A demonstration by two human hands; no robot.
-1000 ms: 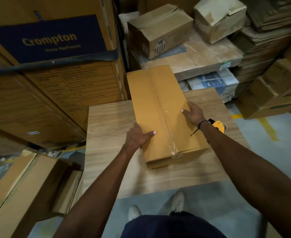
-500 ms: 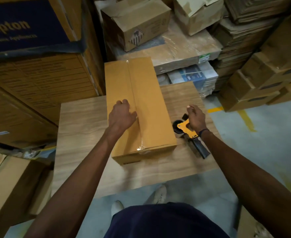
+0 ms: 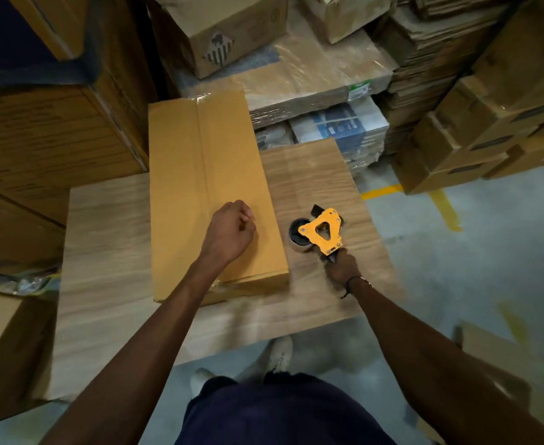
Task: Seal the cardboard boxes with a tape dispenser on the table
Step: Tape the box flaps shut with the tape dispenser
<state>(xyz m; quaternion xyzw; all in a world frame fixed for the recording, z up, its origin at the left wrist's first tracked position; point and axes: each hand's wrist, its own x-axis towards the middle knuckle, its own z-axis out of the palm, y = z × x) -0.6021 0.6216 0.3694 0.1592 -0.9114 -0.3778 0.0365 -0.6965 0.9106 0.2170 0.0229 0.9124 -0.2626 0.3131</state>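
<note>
Cardboard, plain and tan: the long box [image 3: 206,194] lies flat on the wooden table [image 3: 103,252], its far end hanging past the table's back edge, flaps closed with a seam running down the top. Clear tape glints at that far end and over the near end. Left hand [image 3: 230,232] sits over the box top near its near-right part, fingers curled in loosely with nothing in them; whether the knuckles actually touch the cardboard is hard to say.

Just beside the box on the right, the yellow tape dispenser [image 3: 323,234] is down at the table, its dark roll toward the box. Right hand [image 3: 343,268] has the handle, fingers wrapped round it, a dark band at the wrist.

Below the table's near edge, a pale shoe [image 3: 280,354] on the grey floor [image 3: 489,252] and dark shorts [image 3: 280,412]. Yellow floor lines [image 3: 444,207] run off to the right. All round: large brown cartons [image 3: 55,139] at left, a plastic-wrapped flat bundle [image 3: 312,81] behind the table, stacked folded boxes [image 3: 473,123] at right.
</note>
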